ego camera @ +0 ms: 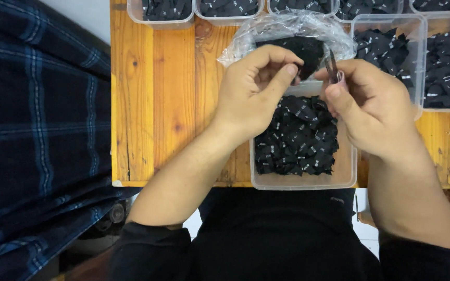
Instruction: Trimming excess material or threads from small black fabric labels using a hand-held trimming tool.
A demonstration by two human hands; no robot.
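Head view, far left: dark blue plaid cloth (32, 130), off the table's left edge.
Table (157, 104): bare orange wood planks along the left side.
Left hand (251, 96): raised over the front-middle of the table, thumb and forefinger pinched together on a small black label (299, 78), barely visible.
Front tub (303, 181): clear plastic, at the front edge, holding a heap of black woven labels (295, 138) with white marks.
Plastic bag (287, 28): clear, crumpled, just behind the hands, more black labels inside.
Right hand (371, 106): closed around small metal snips (332, 67), tip beside the pinched label.
Back and right tubs (386, 49): 1 row along the back edge, all with black labels.
Step, as judged: 1 label held up for trimming or cutting.
Next move, as judged: calls for a steady pinch, blades lined up on the label.
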